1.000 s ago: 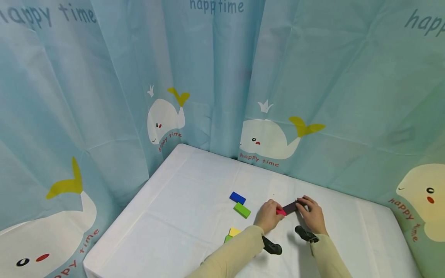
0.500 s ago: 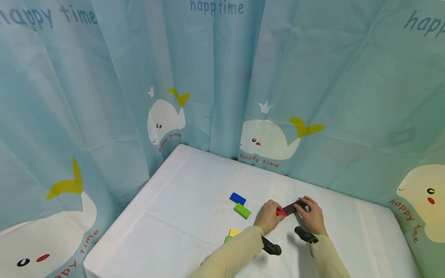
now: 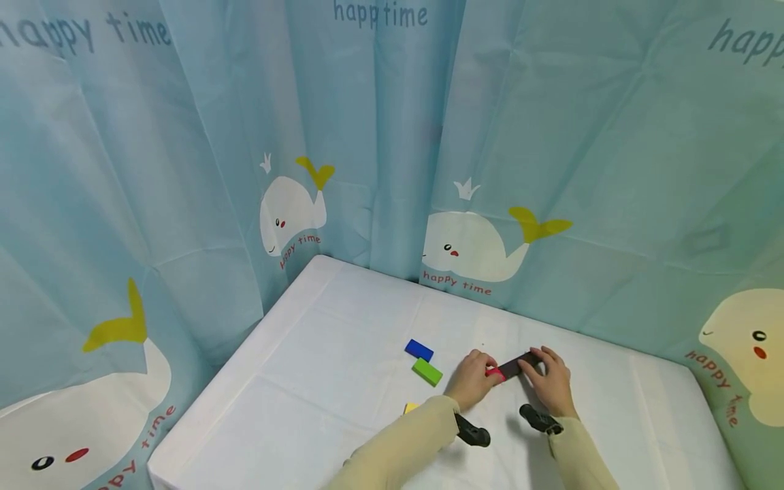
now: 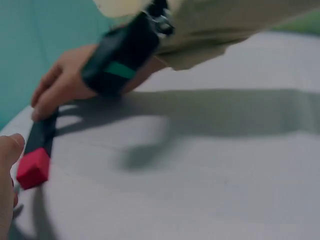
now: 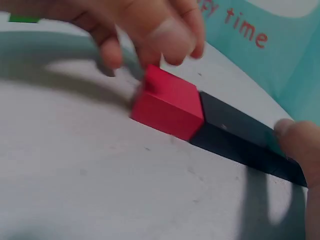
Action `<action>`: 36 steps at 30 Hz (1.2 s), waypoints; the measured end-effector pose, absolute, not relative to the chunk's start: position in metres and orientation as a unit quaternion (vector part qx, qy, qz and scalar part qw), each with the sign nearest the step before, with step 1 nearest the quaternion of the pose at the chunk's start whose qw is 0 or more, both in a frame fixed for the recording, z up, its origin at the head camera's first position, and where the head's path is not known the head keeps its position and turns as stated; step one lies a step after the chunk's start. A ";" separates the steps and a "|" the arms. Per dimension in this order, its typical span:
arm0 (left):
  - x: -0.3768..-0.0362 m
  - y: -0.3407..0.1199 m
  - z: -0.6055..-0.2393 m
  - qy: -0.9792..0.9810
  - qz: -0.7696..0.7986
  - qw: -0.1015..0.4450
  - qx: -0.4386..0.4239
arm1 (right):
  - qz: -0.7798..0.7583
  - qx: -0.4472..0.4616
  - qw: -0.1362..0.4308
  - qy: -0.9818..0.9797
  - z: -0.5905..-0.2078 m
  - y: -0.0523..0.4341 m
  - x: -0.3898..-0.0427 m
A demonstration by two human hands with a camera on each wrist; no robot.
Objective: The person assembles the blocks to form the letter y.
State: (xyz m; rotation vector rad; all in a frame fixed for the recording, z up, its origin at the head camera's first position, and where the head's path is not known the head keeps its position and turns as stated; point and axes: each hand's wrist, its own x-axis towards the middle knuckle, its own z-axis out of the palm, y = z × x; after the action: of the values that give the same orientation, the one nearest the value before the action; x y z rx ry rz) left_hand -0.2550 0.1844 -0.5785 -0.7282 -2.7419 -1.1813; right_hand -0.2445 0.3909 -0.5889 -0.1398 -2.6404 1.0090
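Note:
A red block (image 5: 167, 107) lies on the white table, end to end with a long black block (image 5: 240, 131). In the right wrist view the two appear to meet. My left hand (image 3: 471, 381) is at the red block's outer end; its fingertips (image 5: 172, 40) look lifted just off it. My right hand (image 3: 551, 382) pinches the far part of the black block between thumb and fingers, covering that end. Whether the black length is one piece or more, I cannot tell.
Left of my hands lie a blue block (image 3: 419, 350) and a green block (image 3: 427, 372), near each other. A yellow block (image 3: 411, 408) is partly hidden by my left sleeve (image 3: 410, 442). A whale-print curtain (image 3: 392, 136) hangs behind the white table (image 3: 294, 381).
My left hand has drawn slightly left, and its fingers have come off the red block. My right hand keeps its hold on the black block. My left sleeve now covers the lower green block.

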 end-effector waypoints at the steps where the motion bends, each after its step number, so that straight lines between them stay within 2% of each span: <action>1: -0.257 0.181 -0.576 -0.891 -0.380 0.031 -0.246 | 0.351 -0.050 0.160 -0.921 -0.589 0.389 -0.243; 11: -0.287 0.098 -0.542 -0.903 -0.266 -0.022 -0.337 | 0.353 -0.027 0.224 -0.908 -0.594 0.363 -0.220; 17: -0.311 0.046 -0.535 -0.933 -0.214 -0.014 -0.290 | 0.348 -0.021 0.221 -0.911 -0.595 0.349 -0.213; 20: -0.316 0.031 -0.535 -0.946 -0.212 -0.033 -0.244 | 0.347 -0.032 0.222 -0.910 -0.599 0.345 -0.213; 25: -0.315 0.023 -0.540 -0.956 -0.221 -0.068 -0.181 | 0.364 -0.036 0.229 -0.902 -0.604 0.343 -0.213; 36: -0.303 0.040 -0.547 -0.961 -0.236 -0.067 -0.129 | 0.363 -0.053 0.235 -0.900 -0.603 0.337 -0.212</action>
State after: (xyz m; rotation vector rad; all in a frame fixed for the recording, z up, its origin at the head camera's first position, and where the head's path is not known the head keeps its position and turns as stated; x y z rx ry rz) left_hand -0.3032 0.0400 -0.5467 -0.4240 -3.1548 -0.7748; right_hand -0.2124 0.3374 -0.6027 -0.1444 -2.4705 0.9959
